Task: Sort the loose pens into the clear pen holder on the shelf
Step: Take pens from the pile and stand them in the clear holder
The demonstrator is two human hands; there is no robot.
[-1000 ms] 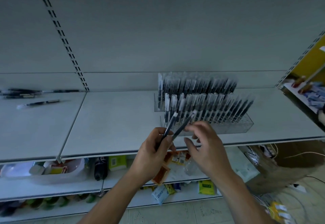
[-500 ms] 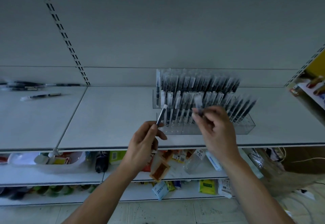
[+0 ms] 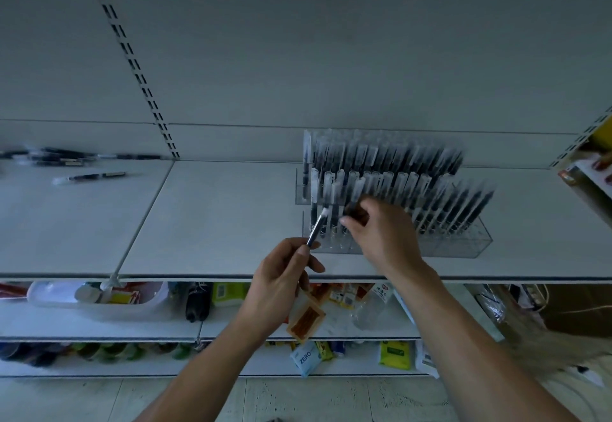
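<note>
— Now, hands?
— Left hand (image 3: 284, 282), near centre, pinched one pen (image 3: 317, 229) by its lower end, pale cap tilted toward the holder. Right hand (image 3: 381, 236) pinched a second pen (image 3: 356, 212), blurred, at the holder's near row.
— Holder?
— Clear pen holder (image 3: 463, 242) stood on the shelf (image 3: 215, 222), right of centre, with two rows of stored pens (image 3: 381, 156).
— Loose stock?
— Loose pens (image 3: 66, 156) lay far left by the back wall, a single pen (image 3: 92, 176) just nearer.

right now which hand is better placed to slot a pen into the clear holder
Right. The right hand is at the front row of the clear pen holder, pinching a blurred pen above the slots. The left hand holds a white-tipped pen short of the holder's left corner.
</note>
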